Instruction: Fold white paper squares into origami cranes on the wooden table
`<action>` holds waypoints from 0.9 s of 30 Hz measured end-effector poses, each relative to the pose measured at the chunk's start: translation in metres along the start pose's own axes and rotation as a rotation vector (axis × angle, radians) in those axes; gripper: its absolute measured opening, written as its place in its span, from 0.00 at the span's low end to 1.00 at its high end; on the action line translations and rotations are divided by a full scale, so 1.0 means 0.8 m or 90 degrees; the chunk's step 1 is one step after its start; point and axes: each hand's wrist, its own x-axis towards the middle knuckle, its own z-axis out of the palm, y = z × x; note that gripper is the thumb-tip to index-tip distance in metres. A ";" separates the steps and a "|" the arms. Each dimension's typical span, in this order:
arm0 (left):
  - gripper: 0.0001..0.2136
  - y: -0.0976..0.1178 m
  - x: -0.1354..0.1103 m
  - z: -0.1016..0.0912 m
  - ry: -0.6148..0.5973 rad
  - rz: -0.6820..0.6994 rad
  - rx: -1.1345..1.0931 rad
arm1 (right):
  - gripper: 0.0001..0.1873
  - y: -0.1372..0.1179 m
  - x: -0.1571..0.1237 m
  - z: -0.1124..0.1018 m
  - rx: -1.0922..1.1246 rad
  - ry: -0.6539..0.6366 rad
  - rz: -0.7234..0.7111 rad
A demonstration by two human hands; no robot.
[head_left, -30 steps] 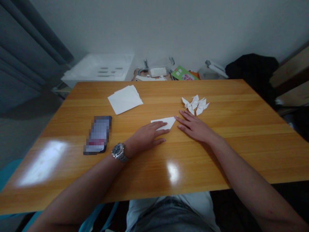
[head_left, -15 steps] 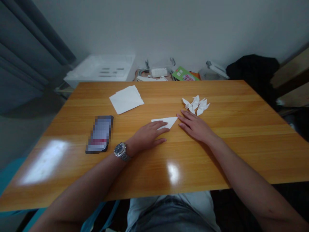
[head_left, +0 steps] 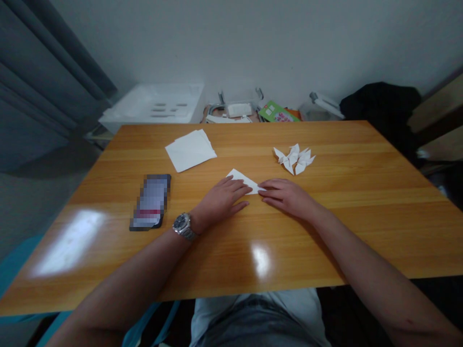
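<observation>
A folded white sheet of paper [head_left: 235, 174], roughly triangular, lies on the table in front of me, its right tip pointing towards my right hand. My left hand [head_left: 226, 196], with a metal watch [head_left: 183, 225] at the wrist, rests on it palm down, fingers stretched out and covering its middle. At the right tip, the fingers of my right hand [head_left: 285, 196] are close together on the paper. Just beyond that hand sit several small folded paper pieces [head_left: 294, 158] with pointed ends, grouped together.
A stack of white paper sheets [head_left: 191, 150] lies at the back left of the wooden table [head_left: 289, 250]. On the left is a phone [head_left: 151, 202] with a blurred screen. Behind the far edge are a white foam box [head_left: 152, 106], a green booklet [head_left: 277, 113] and a black cloth-like heap [head_left: 379, 103].
The folded paper has turned, its right tip now nearer to me. My right hand has come left and closer, from beside the paper onto its tip. My left hand stays on the paper.
</observation>
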 end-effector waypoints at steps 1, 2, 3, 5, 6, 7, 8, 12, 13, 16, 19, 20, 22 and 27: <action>0.19 0.000 0.000 -0.001 0.004 -0.007 0.002 | 0.15 -0.002 0.000 0.000 0.001 -0.002 -0.002; 0.18 0.001 0.001 -0.002 0.005 -0.016 0.004 | 0.15 -0.004 0.000 0.001 0.001 -0.004 -0.003; 0.18 0.001 0.001 -0.003 0.005 -0.024 0.005 | 0.15 -0.007 0.001 0.001 0.002 -0.007 -0.002; 0.16 0.000 0.001 -0.003 0.001 -0.037 0.003 | 0.14 -0.011 0.001 0.001 0.004 -0.020 -0.003; 0.16 0.000 0.002 -0.003 -0.003 -0.041 0.000 | 0.14 -0.013 0.001 0.001 0.005 -0.025 -0.004; 0.15 -0.001 0.002 -0.003 -0.007 -0.044 -0.004 | 0.14 -0.015 0.002 0.001 0.005 -0.028 -0.004; 0.15 -0.002 0.002 -0.002 -0.009 -0.046 -0.008 | 0.14 -0.016 0.002 0.001 0.005 -0.028 -0.002; 0.13 -0.002 0.003 -0.003 -0.021 -0.057 -0.010 | 0.15 -0.020 0.004 0.000 0.005 -0.009 0.020; 0.13 -0.002 0.004 -0.003 -0.024 -0.059 -0.008 | 0.15 -0.020 0.005 0.000 0.006 -0.007 0.024; 0.13 -0.001 0.004 -0.005 -0.029 -0.061 0.000 | 0.14 -0.021 0.006 0.000 0.008 -0.010 0.026; 0.13 0.000 0.004 -0.005 -0.024 -0.060 0.008 | 0.13 -0.023 0.006 0.000 0.012 -0.014 0.027; 0.13 0.000 0.003 -0.005 -0.018 -0.060 0.010 | 0.13 -0.023 0.006 0.001 0.014 -0.013 0.029; 0.14 -0.001 0.003 -0.004 -0.005 -0.057 0.013 | 0.13 -0.024 0.006 0.002 0.013 -0.005 0.033; 0.14 -0.002 0.000 -0.001 0.007 -0.050 0.007 | 0.13 -0.026 0.006 0.003 -0.024 0.022 0.041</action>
